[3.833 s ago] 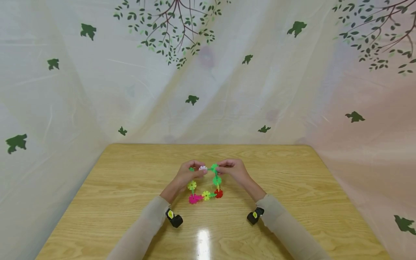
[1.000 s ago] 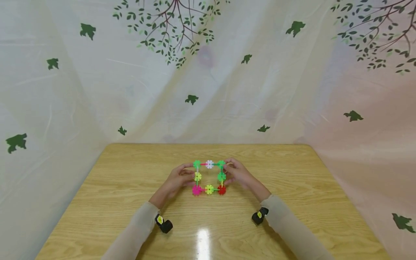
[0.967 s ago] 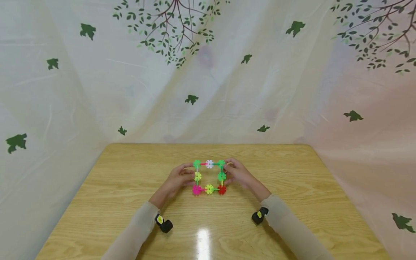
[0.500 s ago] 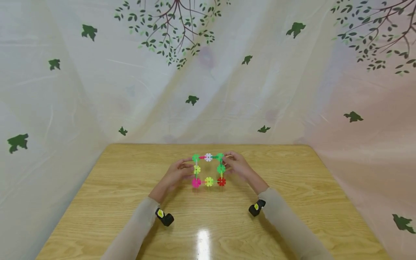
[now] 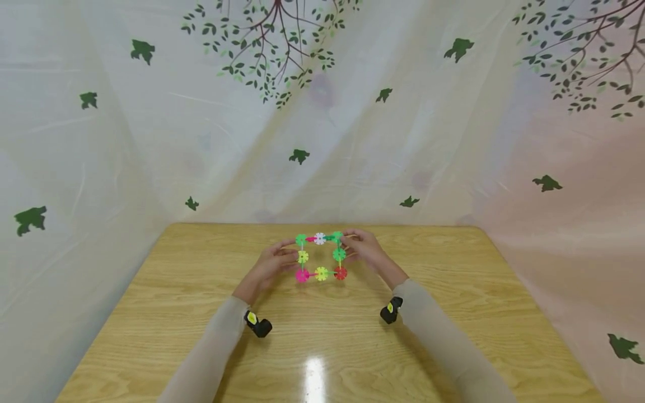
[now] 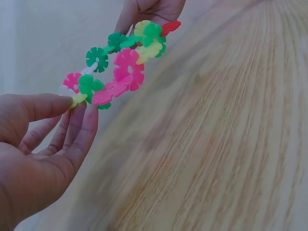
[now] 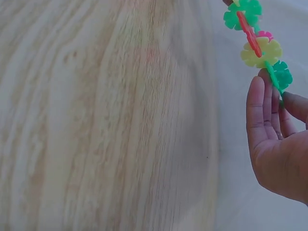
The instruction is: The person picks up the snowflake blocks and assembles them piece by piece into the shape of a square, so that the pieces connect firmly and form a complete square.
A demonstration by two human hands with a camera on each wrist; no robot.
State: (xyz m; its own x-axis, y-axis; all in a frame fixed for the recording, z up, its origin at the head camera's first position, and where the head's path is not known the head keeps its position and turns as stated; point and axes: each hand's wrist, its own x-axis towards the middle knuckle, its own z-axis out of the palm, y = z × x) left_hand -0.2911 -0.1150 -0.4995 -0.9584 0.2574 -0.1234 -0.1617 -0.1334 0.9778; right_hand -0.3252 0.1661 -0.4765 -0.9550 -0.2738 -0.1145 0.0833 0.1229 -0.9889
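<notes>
A square frame of interlocking plastic flower discs (image 5: 321, 273) is held up over the table between both hands. Green discs sit at its two far corners with a white disc (image 5: 319, 238) between them. A pink disc (image 5: 302, 275) and a red disc (image 5: 340, 273) form the near corners. On the left side, my left hand (image 5: 272, 264) pinches a yellow disc (image 6: 79, 99) between thumb and fingertips. My right hand (image 5: 366, 247) grips the opposite side, thumb and fingers on a green disc (image 7: 273, 77). Other discs stand edge-on, linking the flat ones.
The wooden table (image 5: 322, 347) spreads out under the hands, with a bright light reflection near its front. Behind it hangs a pale cloth backdrop (image 5: 242, 157) printed with leaves and branches. Black wrist cameras (image 5: 258, 324) sit on both sleeves.
The hands earlier worked close at the frame's far side, then moved to its two sides. Over the last second both hands have raised the frame and carried it away from the person.
</notes>
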